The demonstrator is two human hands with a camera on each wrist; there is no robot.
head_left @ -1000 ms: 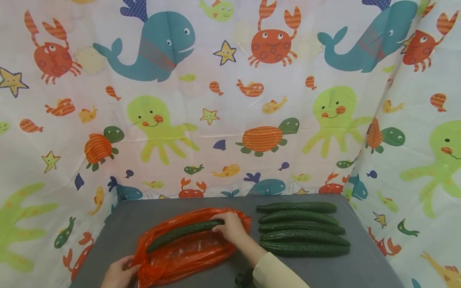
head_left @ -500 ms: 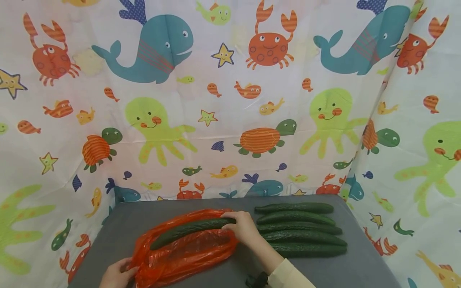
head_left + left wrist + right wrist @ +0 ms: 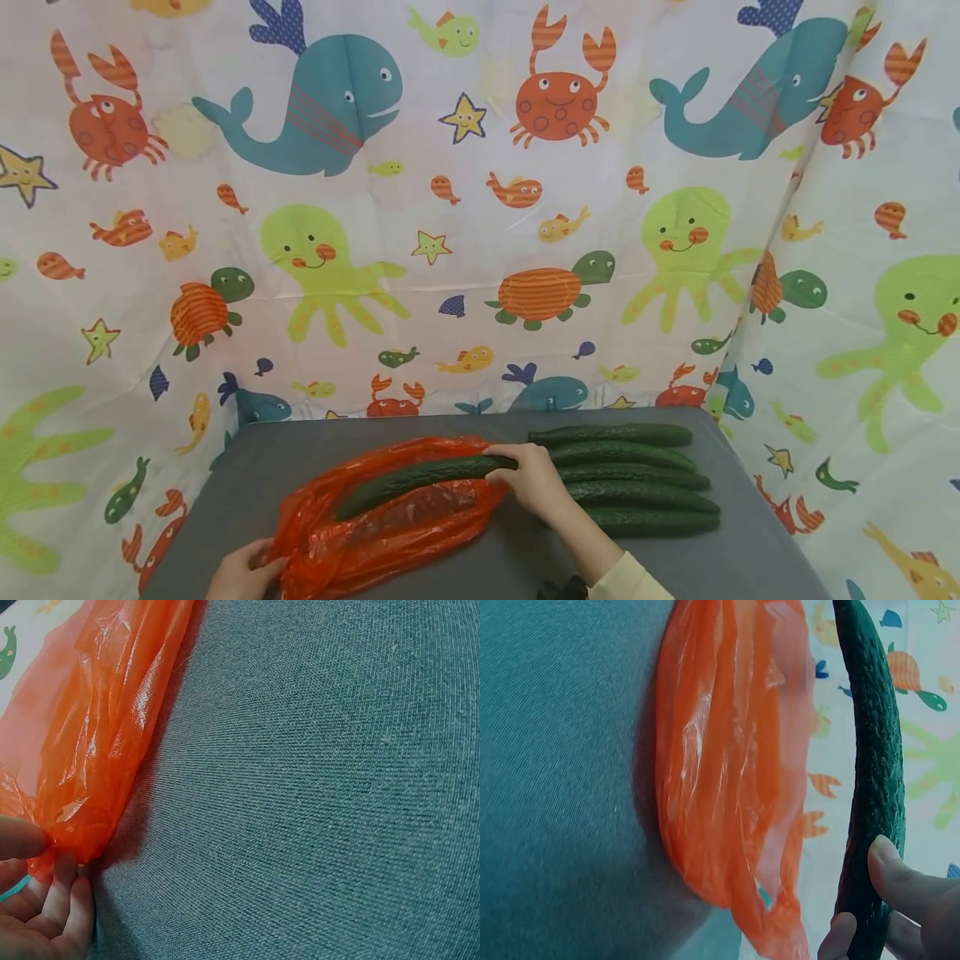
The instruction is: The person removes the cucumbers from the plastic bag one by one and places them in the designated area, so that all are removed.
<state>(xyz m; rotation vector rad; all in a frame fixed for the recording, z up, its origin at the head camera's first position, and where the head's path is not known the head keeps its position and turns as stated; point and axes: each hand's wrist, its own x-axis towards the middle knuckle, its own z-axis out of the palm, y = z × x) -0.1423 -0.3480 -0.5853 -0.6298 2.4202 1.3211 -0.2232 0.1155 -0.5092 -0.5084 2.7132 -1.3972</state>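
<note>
A dark green cucumber [image 3: 423, 477] lies slantwise over an orange-red plastic bag [image 3: 397, 554] in the head view. My right hand [image 3: 531, 479] grips the cucumber's right end between thumb and fingers; the right wrist view shows its bumpy skin and the thumb [image 3: 889, 859] across it. The cucumber's left end is at the bag's open middle, and whether it touches the film there I cannot tell. At the bag's lower left corner, my left hand [image 3: 242, 573] pinches the gathered plastic, seen closer as crumpled film [image 3: 79, 829] in the left wrist view.
Several more cucumbers [image 3: 637, 495] lie side by side on the right of the grey tabletop [image 3: 720, 571], partly behind my right hand. A white curtain [image 3: 450, 208] printed with sea animals surrounds the table. A dark device [image 3: 562, 589] sits by my right wrist.
My right hand has moved to the right, drawing the cucumber along over the bag. The left hand keeps its pinch on the bag's corner, nearly still. The head view has shifted slightly.
</note>
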